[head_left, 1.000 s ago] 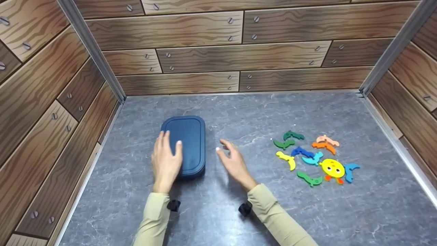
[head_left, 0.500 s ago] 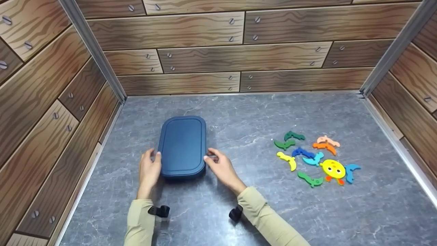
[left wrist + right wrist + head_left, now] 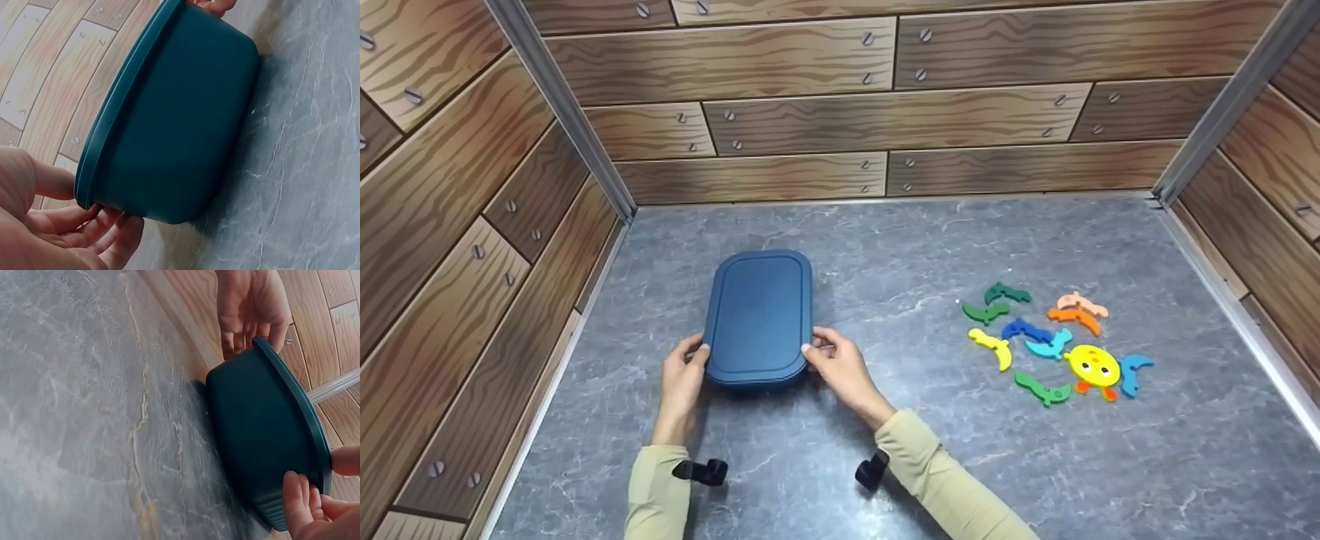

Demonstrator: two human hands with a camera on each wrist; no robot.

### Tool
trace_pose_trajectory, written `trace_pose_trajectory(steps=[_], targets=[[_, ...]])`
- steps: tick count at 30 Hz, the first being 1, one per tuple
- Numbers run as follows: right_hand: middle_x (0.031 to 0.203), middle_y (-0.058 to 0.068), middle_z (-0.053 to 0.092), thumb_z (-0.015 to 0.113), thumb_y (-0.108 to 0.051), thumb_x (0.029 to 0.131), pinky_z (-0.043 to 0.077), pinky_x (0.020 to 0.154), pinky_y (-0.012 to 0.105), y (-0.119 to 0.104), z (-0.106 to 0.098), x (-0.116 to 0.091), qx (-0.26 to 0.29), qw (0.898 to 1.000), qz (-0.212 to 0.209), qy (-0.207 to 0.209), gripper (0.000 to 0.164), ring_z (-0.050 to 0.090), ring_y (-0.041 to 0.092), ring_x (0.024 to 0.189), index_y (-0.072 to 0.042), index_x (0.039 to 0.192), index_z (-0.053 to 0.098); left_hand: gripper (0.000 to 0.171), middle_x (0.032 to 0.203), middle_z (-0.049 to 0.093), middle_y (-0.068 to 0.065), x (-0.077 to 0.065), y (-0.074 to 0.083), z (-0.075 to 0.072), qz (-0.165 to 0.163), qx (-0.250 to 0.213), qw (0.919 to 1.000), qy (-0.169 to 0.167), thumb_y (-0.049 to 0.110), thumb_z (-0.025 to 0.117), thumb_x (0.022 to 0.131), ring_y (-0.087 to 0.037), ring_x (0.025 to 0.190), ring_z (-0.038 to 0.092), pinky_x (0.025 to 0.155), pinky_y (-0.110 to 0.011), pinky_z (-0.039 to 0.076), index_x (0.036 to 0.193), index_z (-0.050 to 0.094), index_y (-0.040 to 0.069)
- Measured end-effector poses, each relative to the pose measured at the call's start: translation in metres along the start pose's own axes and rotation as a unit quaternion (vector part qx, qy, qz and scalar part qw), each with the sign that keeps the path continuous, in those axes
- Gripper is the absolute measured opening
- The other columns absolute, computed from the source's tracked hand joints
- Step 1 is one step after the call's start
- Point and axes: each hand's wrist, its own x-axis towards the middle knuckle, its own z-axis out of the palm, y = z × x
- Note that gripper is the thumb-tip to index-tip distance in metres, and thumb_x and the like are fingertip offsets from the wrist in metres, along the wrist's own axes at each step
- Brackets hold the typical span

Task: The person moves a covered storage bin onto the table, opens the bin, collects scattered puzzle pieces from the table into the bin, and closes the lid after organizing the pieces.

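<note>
A dark blue lidded box (image 3: 761,319), rectangular with rounded corners, sits on the left half of the grey marbled surface. At its left side, near the front, my left hand (image 3: 681,386) grips the rim. The left wrist view has that thumb (image 3: 55,181) against the lid's edge and the fingers curled below the rim. Opposite, my right hand (image 3: 847,375) pinches the right rim, thumb on the lid's edge and fingers (image 3: 297,498) bent against the side wall. The lid is on, so the inside of the box is hidden.
Several colourful toy pieces lie on the right: a yellow face disc (image 3: 1093,366), a yellow curved piece (image 3: 994,349), an orange one (image 3: 1074,320), a green one (image 3: 1042,388) and others. Wood-patterned walls (image 3: 795,127) enclose the back and sides.
The left hand has come off the lid's top and moved down to the box's left side. The right hand has moved left to the box. Both hands now hold the rim.
</note>
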Motion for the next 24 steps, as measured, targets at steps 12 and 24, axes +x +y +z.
trace_pose_trajectory(steps=[12,24], targets=[[0.106,0.019,0.058,0.06,0.0,0.094,0.05,0.06,0.023,-0.028,-0.001,-0.012,-0.019,1.0,0.003,0.007,0.044,0.065,0.037,0.091,0.018,0.132,0.049,0.039,0.129,0.052,-0.026,0.003,0.001,0.001,0.002,-0.011,0.9999,0.011,0.008,0.048,0.101,-0.031,0.117,0.048,0.096,-0.037,0.04,0.135,0.05,-0.01],[0.108,0.017,0.058,0.061,-0.004,0.094,0.057,0.073,0.043,0.001,0.003,-0.003,-0.026,1.0,0.009,0.012,0.045,0.066,0.026,0.092,0.013,0.134,0.05,0.037,0.129,0.054,-0.027,-0.001,-0.004,-0.003,0.0,-0.006,0.9999,0.015,0.007,0.048,0.101,-0.032,0.117,0.049,0.097,-0.037,0.04,0.134,0.052,-0.01]])
